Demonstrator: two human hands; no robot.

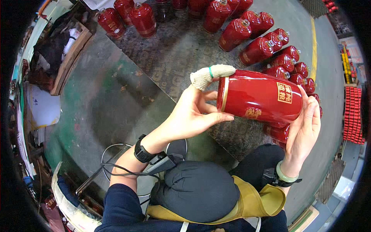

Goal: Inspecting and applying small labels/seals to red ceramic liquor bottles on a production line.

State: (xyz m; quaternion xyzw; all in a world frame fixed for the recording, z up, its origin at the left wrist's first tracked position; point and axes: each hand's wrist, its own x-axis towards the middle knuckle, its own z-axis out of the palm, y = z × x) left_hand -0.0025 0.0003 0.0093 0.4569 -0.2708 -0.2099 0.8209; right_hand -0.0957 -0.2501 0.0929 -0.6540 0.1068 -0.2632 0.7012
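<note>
- The red bottle [255,96] is held up on its side in front of the person's knees; from where I stand, its neck does not show.
- Its glossy skin throws back the light, so I'd expect it to be stiff, slippery and breakable, probably glass and fairly heavy for one hand.
- The left grip [192,116] is closed round the end with the gold band [225,94], thumb below and a knitted finger cover [216,71] over the top; that cloth should help against sliding.
- The right grip [302,129] cups the other end, past the gold square emblem [284,92].
- I'd take hold there too, one hand at each end, since the smooth middle offers little purchase and squeezing won't make it give.
- Beyond, more red bottles [235,34] stand close together, some on a dark sheet [170,58]; a knock could chip either.
</note>
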